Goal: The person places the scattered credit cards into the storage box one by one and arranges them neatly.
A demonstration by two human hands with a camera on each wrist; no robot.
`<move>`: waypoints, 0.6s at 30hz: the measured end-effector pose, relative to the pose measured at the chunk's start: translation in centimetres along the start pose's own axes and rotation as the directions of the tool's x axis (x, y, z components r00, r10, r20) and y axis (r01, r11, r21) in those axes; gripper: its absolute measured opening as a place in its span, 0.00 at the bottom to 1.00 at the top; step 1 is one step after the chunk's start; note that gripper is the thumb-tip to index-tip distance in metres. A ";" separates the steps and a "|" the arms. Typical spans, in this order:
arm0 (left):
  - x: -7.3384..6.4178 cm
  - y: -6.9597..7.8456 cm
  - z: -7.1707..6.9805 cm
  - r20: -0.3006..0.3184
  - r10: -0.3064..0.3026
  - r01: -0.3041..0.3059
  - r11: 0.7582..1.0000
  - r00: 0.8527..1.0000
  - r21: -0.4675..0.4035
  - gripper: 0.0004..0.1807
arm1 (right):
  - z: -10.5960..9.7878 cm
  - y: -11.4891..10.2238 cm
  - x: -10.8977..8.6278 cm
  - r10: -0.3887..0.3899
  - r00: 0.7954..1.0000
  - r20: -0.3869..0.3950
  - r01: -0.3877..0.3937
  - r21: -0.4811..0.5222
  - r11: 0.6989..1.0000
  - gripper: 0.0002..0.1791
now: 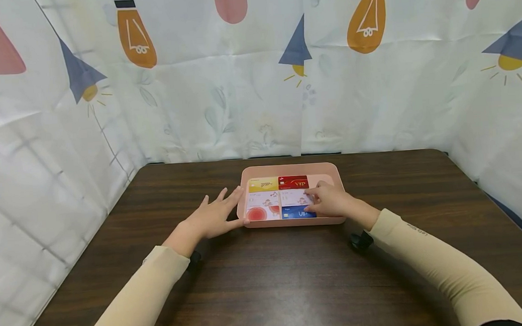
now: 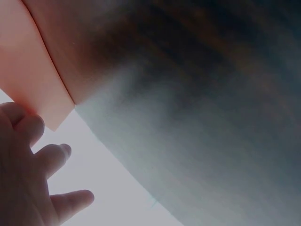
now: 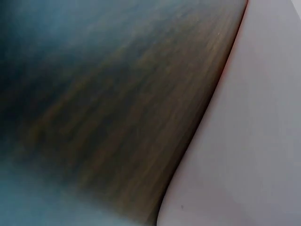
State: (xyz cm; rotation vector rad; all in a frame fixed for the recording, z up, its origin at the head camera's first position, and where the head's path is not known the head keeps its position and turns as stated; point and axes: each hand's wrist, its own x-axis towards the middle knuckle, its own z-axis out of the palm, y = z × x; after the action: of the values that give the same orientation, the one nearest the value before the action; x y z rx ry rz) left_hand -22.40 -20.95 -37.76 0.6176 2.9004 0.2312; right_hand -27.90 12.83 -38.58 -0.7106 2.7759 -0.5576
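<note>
A pink tray (image 1: 288,170) holds several cards in two columns. On its left lie a yellow card (image 1: 264,184), a white VIP card (image 1: 259,200) and a white card with red circles (image 1: 257,214). On its right lie a red VIP card (image 1: 291,182), a second white VIP card (image 1: 291,198) and a blue VIP card (image 1: 292,213). My left hand (image 1: 213,217) is spread at the tray's left edge, fingertips at the rim. My right hand (image 1: 331,200) reaches over the right side, index finger at the white card's right end, thumb apart from it on the blue card.
The tray rests on a dark wooden table (image 1: 290,281), near its far edge. A patterned white curtain (image 1: 248,99) hangs behind and along both sides. Dark wrist devices (image 1: 361,240) sit under both wrists. The right wrist view shows a pale curved edge beside the wood.
</note>
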 end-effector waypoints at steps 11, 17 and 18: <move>0.0 0.0 -0.1 0.005 -0.002 0.002 1.000 1.000 0.003 0.53 | 0.3 -0.4 0.5 -0.017 0.998 -0.058 0.016 -0.008 1.000 0.27; 0.0 0.0 -0.1 0.006 -0.005 0.005 1.000 1.000 0.000 0.53 | 0.2 -0.3 0.8 -0.028 0.996 -0.082 0.028 0.000 1.000 0.24; 0.0 0.1 -0.1 0.006 -0.005 0.005 1.000 1.000 -0.001 0.53 | 0.2 -0.4 0.8 -0.026 0.996 -0.084 0.027 0.002 1.000 0.23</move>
State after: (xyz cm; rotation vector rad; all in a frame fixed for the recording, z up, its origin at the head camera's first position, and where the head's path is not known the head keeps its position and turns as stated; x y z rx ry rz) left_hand -22.42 -20.90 -37.67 0.6092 2.8957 0.2293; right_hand -28.42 12.06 -38.70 -0.7408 2.8463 -0.6109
